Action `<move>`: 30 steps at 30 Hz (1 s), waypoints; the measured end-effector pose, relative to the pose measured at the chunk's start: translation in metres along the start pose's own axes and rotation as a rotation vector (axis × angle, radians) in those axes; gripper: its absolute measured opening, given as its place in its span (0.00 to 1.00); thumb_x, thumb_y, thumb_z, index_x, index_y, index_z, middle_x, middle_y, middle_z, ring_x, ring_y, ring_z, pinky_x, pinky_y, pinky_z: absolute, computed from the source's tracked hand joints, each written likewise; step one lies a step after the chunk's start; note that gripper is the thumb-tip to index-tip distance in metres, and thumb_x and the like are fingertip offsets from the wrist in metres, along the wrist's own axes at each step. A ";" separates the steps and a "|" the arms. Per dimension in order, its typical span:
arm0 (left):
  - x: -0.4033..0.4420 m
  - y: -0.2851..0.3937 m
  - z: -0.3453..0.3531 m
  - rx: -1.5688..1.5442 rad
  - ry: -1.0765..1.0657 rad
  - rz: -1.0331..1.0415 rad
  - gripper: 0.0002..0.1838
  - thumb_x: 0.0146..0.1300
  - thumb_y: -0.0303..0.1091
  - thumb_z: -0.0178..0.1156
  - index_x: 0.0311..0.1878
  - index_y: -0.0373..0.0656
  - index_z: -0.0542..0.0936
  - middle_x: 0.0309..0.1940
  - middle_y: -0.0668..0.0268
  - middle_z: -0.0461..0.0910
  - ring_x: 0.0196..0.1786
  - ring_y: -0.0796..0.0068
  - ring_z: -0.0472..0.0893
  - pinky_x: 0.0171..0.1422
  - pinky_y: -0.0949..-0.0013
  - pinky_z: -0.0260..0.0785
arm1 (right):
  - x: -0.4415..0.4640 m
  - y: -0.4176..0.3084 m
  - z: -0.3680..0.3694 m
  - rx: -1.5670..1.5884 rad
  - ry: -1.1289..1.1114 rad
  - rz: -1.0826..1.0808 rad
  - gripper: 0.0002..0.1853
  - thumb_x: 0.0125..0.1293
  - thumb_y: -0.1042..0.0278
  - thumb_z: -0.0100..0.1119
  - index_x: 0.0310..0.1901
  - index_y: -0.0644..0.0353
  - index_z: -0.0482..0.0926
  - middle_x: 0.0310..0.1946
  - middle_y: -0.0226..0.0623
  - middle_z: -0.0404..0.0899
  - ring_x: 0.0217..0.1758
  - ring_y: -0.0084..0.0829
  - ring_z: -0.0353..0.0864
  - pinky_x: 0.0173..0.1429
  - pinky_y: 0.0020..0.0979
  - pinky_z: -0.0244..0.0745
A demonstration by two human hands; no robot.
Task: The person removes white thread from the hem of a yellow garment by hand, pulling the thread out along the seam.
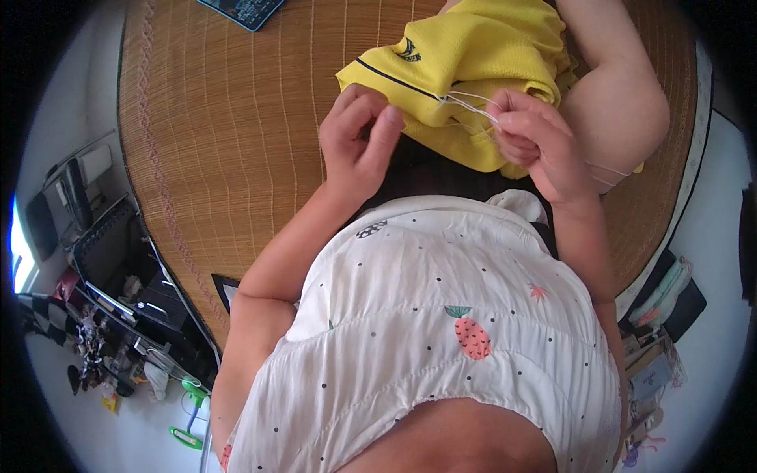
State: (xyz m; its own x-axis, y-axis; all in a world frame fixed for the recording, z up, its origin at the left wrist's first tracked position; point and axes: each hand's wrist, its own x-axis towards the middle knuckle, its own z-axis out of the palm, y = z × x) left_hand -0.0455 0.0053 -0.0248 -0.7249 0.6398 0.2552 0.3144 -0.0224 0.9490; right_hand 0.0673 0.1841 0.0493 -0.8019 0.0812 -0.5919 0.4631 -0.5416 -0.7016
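Light is soft, fairly even; blown-out glare at far left. Fisheye bends edges, corners black. Mat (229, 142) weave looks sharp.

One head-worn camera looks forward and steeply down over the wearer's white top (386, 331), which is nearer the lens than either hand. The left hand (349, 151) and right hand (546, 144) appear beyond it, close up; the wide, round-edged view reaches well past both sides of the hands.
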 end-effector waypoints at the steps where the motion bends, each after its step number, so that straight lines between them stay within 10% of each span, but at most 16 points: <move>1: -0.005 0.004 0.000 -0.116 0.000 -0.219 0.09 0.59 0.28 0.51 0.24 0.37 0.74 0.21 0.67 0.68 0.18 0.83 0.61 0.22 0.82 0.52 | -0.005 0.000 -0.001 -0.004 0.006 0.015 0.06 0.58 0.68 0.47 0.33 0.62 0.67 0.14 0.18 0.53 0.14 0.11 0.47 0.19 0.15 0.42; 11: -0.002 0.017 0.001 -0.768 -0.094 -1.014 0.12 0.64 0.37 0.48 0.33 0.38 0.73 0.21 0.74 0.67 0.17 0.88 0.57 0.19 0.81 0.46 | -0.040 -0.003 -0.029 0.106 0.052 -0.046 0.05 0.59 0.68 0.50 0.33 0.60 0.69 0.17 0.16 0.57 0.15 0.09 0.49 0.19 0.14 0.44; 20: -0.004 0.009 -0.003 -1.012 -0.004 -1.083 0.11 0.65 0.40 0.45 0.35 0.42 0.70 0.23 0.74 0.70 0.16 0.89 0.56 0.17 0.83 0.46 | -0.047 -0.015 -0.024 -0.294 0.470 -0.419 0.17 0.61 0.69 0.51 0.51 0.64 0.67 0.16 0.15 0.55 0.17 0.08 0.50 0.20 0.12 0.43; 30: 0.014 0.022 0.005 -1.169 0.187 -1.100 0.13 0.63 0.41 0.49 0.38 0.40 0.71 0.30 0.69 0.71 0.22 0.89 0.62 0.19 0.87 0.51 | -0.031 0.002 -0.010 -0.516 0.334 -0.453 0.07 0.59 0.74 0.54 0.39 0.62 0.75 0.17 0.13 0.53 0.19 0.08 0.49 0.23 0.14 0.44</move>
State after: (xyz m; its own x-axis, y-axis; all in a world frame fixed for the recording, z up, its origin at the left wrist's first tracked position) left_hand -0.0457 0.0172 -0.0013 -0.3606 0.6450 -0.6738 -0.9326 -0.2388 0.2706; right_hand 0.0970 0.1888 0.0629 -0.8366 0.4958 -0.2328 0.2994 0.0580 -0.9524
